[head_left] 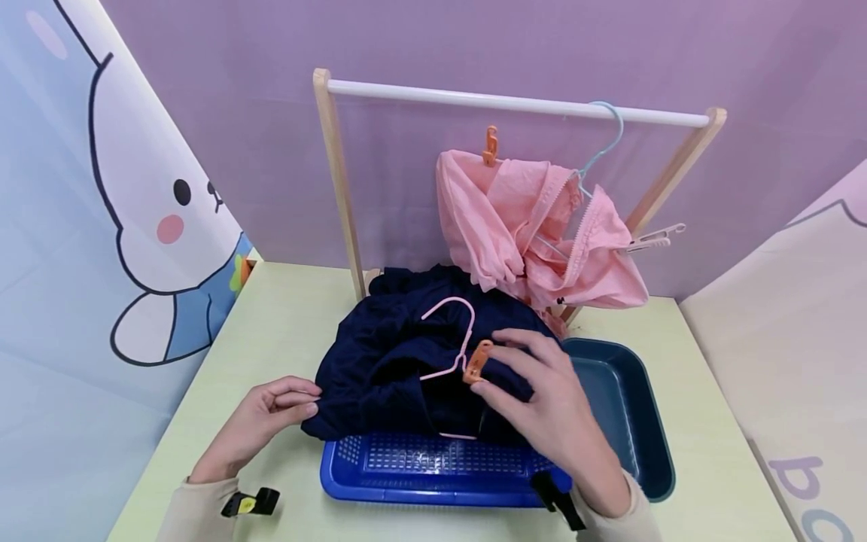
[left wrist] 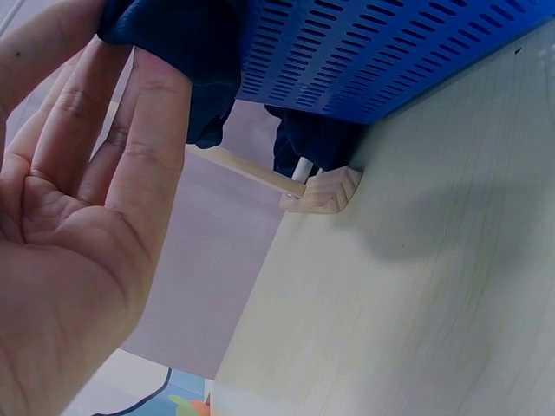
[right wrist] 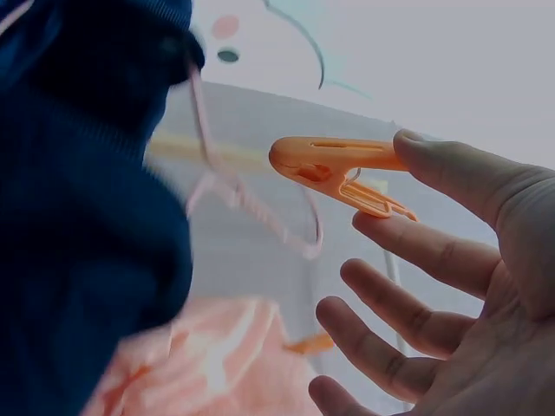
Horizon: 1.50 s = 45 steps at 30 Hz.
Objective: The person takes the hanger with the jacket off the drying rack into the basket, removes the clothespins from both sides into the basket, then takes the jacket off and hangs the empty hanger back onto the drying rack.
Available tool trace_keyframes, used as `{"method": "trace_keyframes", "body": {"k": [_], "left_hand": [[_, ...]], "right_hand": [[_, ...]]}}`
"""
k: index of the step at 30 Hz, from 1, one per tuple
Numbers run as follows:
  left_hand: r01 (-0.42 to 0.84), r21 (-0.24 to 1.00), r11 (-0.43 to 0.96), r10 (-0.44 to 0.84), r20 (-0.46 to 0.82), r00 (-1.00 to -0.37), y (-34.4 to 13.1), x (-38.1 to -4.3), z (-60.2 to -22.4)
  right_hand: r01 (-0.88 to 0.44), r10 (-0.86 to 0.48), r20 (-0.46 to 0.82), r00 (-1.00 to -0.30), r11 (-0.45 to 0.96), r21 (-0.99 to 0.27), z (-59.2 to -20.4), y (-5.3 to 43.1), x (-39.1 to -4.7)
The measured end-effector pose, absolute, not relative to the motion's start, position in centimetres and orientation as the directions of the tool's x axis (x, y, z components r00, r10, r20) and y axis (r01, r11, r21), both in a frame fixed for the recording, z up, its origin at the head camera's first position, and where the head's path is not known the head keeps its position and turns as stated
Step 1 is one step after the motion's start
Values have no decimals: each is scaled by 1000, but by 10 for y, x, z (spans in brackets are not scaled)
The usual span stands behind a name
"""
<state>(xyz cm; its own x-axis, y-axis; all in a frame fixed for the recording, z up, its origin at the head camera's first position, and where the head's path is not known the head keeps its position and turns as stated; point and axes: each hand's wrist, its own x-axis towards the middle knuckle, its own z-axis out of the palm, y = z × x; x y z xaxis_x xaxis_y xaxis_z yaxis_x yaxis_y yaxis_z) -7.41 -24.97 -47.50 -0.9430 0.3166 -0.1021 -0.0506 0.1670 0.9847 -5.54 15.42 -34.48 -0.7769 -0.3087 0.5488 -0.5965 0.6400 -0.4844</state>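
Observation:
A dark navy garment lies heaped over a blue perforated basket, with a pink hanger inside it and the hook sticking out at the top. At its left edge my left hand pinches the cloth, its fingertips partly hidden by fabric in the left wrist view. Between thumb and fingertip, my right hand holds an orange clothespin near the hanger's neck. In the right wrist view the clothespin's nose points toward the hanger, and the other fingers are spread below it.
Behind the basket stands a wooden rack with a white bar. From it a pink jacket hangs on a light blue hanger, with an orange clip and a pale clothespin on it. A dark teal tub sits right.

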Motion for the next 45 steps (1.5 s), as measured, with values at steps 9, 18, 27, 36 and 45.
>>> {"method": "trace_keyframes", "body": {"k": [9, 18, 27, 36, 45], "left_hand": [[-63, 983, 173, 314, -116, -942, -250, -75, -475], [-72, 983, 168, 315, -123, -941, -249, -74, -475], [-50, 984, 168, 320, -103, -942, -250, -74, -477], [-28, 984, 176, 331, -86, -940, -251, -74, -479], [3, 985, 174, 337, -57, -940, -252, -75, -479]], "right_hand": [[-516, -260, 513, -818, 725, -456, -351, 198, -62], [-386, -132, 443, -887, 737, -554, -364, 245, -66], [-226, -46, 331, -943, 817, -530, -397, 294, -77], [-108, -32, 159, -987, 863, -494, -430, 322, -84], [-55, -57, 10, -998, 877, -478, -445, 332, -91]]}}
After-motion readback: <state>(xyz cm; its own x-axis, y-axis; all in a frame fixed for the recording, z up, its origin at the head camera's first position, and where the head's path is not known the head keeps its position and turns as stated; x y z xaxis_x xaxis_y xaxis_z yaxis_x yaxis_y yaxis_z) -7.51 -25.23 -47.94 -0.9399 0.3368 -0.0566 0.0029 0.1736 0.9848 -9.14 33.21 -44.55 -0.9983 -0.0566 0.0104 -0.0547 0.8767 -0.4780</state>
